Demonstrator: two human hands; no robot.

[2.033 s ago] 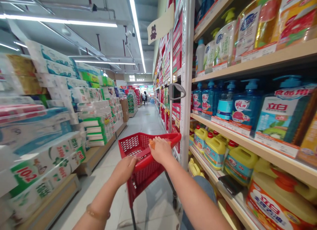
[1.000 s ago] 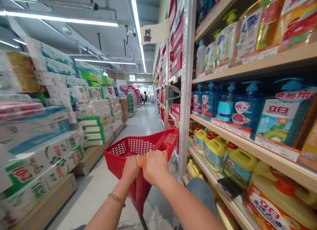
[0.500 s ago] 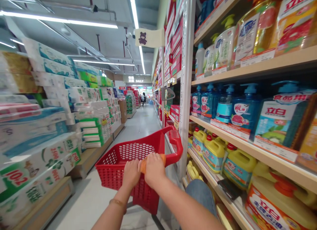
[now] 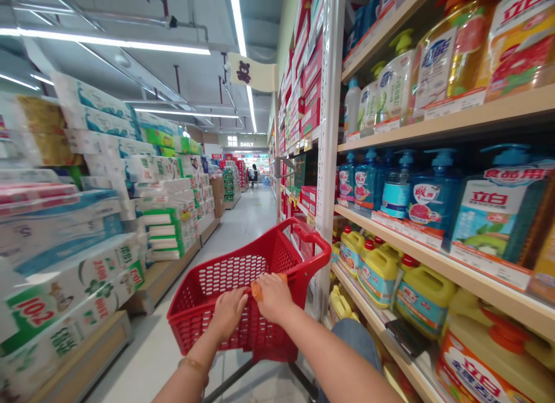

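A red plastic shopping cart (image 4: 225, 270) stands in the aisle before me, its handle end turned toward the shelf on the right. My left hand (image 4: 229, 311) rests on the cart's near rim, fingers curled over it. Beside it, my right hand (image 4: 272, 298) grips a crumpled orange cloth (image 4: 256, 291) against the same rim. The fingers cover most of the cloth. Through the holes in its side, the cart's basket shows no goods that I can make out.
Shelves of blue pump bottles (image 4: 433, 189) and yellow detergent jugs (image 4: 377, 276) stand close on the right. A white upright post (image 4: 328, 160) edges the shelf. Stacked tissue packs (image 4: 165, 229) line the left. A person (image 4: 253, 173) is far down the aisle.
The cart has swung round, its handle end shifting right and its underside legs coming into view. Both hands have moved slightly down, still on the rim; the cloth stays under my right hand.
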